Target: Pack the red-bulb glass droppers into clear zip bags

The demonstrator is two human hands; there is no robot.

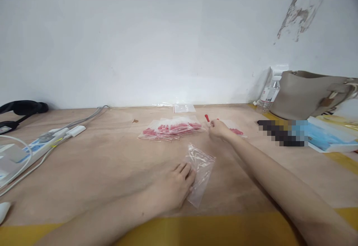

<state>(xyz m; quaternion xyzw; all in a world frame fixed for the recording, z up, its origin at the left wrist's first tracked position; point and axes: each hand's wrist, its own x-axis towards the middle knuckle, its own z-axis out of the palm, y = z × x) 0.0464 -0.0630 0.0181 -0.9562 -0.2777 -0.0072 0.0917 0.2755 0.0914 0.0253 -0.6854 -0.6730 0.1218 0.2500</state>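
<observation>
My left hand (180, 182) is closed at the left edge of a clear zip-lock bag (203, 171), which lies tilted on the table near me. No contents show in this bag. Farther out, my right hand (218, 129) pinches a small slim stick with a red end (207, 118) that points up and left. A second red tip peeks out by its fingers. To the left of that hand lies an overlapping row of clear bags (170, 128) with red pieces inside. Another bag with red pieces (236, 131) is partly hidden behind my right hand and wrist.
Flat clear bags (184, 108) lie against the wall. At left are a power strip (36, 146) with cables and black headphones (24, 108). A plastic bottle (270, 93), a grey-beige handbag (302, 95) and a blue packet (324, 136) stand or lie at right.
</observation>
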